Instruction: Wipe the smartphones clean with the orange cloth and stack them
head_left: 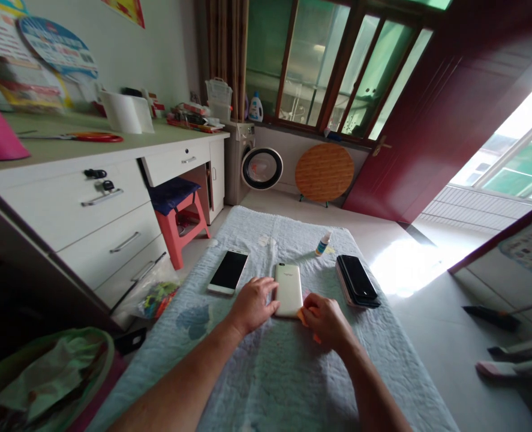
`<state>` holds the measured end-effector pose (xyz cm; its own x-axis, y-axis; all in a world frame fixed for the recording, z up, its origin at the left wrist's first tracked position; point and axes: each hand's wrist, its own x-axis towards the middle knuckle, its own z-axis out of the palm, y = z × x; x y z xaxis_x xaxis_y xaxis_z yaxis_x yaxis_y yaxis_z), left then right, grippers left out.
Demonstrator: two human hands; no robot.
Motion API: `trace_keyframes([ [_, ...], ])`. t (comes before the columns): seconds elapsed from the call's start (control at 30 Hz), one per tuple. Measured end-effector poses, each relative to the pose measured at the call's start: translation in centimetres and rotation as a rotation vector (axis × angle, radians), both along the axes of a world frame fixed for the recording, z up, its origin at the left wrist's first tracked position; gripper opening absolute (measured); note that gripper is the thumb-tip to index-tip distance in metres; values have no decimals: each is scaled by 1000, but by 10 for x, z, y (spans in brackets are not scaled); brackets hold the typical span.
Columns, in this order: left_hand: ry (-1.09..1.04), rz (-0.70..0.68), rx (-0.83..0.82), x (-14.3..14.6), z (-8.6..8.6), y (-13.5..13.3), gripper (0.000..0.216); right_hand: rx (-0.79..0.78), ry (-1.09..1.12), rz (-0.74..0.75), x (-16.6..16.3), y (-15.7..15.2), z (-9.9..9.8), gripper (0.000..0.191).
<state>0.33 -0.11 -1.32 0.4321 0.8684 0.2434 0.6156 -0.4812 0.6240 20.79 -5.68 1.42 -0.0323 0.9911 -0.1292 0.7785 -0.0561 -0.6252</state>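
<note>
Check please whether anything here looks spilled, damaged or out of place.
No spill or damage shows around the pale phone. One odd thing is in the background: the round door of the washing machine stands wide open instead of shut.

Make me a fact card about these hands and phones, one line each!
Left hand: fingers at the left edge of the gold phone
Right hand: holding an orange cloth by that phone's lower right corner
Gold phone: lying back up
White phone: left of the gold phone, dark screen up
Black phone: at right, atop a stack
Bottle: small, farther back than the gold phone
</note>
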Motion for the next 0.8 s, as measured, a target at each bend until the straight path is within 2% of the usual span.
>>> trace_keyframes([
  [0.07,-111,18,-57,0,2,1,36,82,-40,-29,3,1,-1,14],
  [0.13,-226,35,-143,0,4,1,33,243,-150,-48,6,3,-2,14],
  [0.2,-335,53,-273,1,6,0,37,353,-271,-53,9,5,-3,16],
  [0.3,-476,76,-552,3,8,-1,45,353,-429,-85,12,6,-4,20],
  [0.37,-580,86,-674,4,8,-1,45,312,-489,-130,11,5,-4,22],
  [0.47,-698,94,-785,3,10,-1,42,298,-512,-178,8,3,-4,24],
  [0.6,-774,78,-889,0,12,1,39,414,-532,-231,1,1,-2,21],
  [0.7,-811,66,-938,-3,12,3,40,492,-441,-127,-9,0,-2,28],
  [0.8,-819,74,-960,-4,11,5,38,474,-334,3,-22,-1,-6,33],
])
